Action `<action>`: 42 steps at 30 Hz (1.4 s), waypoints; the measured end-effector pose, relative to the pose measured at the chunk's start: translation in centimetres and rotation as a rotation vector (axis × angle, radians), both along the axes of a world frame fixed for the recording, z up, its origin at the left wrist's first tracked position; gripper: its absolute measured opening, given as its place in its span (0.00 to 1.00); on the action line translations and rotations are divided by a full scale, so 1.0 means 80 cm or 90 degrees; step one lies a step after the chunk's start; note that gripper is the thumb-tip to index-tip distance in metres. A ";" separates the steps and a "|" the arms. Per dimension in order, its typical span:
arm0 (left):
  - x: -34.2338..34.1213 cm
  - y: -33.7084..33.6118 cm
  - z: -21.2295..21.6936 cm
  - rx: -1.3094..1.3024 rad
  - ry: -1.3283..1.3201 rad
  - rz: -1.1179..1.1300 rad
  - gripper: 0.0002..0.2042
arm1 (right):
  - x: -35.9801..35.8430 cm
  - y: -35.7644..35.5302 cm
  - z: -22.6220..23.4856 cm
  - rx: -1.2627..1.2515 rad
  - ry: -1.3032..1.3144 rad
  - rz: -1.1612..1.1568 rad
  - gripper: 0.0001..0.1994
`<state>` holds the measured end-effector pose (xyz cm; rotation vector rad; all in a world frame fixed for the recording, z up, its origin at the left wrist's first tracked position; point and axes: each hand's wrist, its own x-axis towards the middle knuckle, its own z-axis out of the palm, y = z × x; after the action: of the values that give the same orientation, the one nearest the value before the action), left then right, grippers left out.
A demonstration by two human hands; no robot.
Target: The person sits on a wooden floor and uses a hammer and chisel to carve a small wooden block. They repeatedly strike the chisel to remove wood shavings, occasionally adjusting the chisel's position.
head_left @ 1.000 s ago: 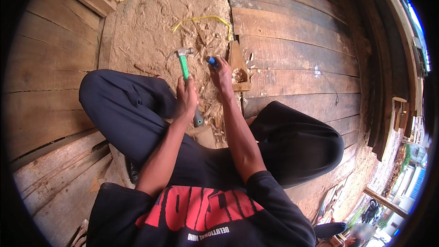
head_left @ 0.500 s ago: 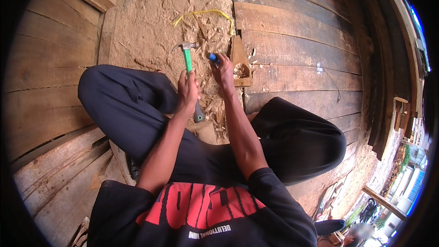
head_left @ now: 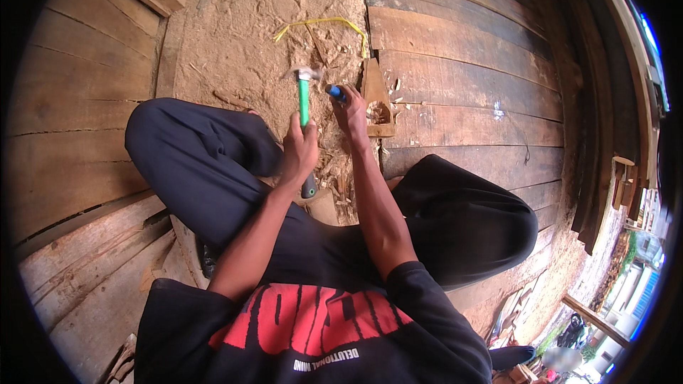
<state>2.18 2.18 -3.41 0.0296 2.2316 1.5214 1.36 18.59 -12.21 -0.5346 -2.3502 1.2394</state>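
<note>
My left hand (head_left: 299, 151) is closed round the handle of a claw hammer (head_left: 304, 103), whose green shaft points away from me. The hammer's metal head is slightly smeared by motion, just left of my right hand (head_left: 350, 117). Those right fingers are wrapped round a blue-handled chisel (head_left: 334, 92); its blade is hidden. Right beside that hand lies a tapered wooden block (head_left: 373, 82) with a hollow cut into its nearer part. Pale wood chips (head_left: 378, 112) sit in the hollow.
Sawdust-covered ground (head_left: 235, 35) runs ahead, with a yellow strap (head_left: 324, 20) across it. Wooden planks (head_left: 455, 78) lie to the right, and large boards (head_left: 85, 114) to the left. My bent legs (head_left: 203, 139) flank the work. A small wood offcut (head_left: 319, 206) lies between them.
The hammer has shifted a little to the right, its head now nearer the chisel. My right hand still grips the chisel beside the block, nearly unmoved.
</note>
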 end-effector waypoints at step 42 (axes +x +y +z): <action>0.014 0.003 0.006 0.047 0.019 0.028 0.16 | 0.010 0.003 -0.020 0.036 -0.018 0.039 0.18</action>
<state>3.27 2.45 -2.95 0.0254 2.2125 1.6357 2.13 18.81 -13.77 -0.4675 -2.4337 1.1957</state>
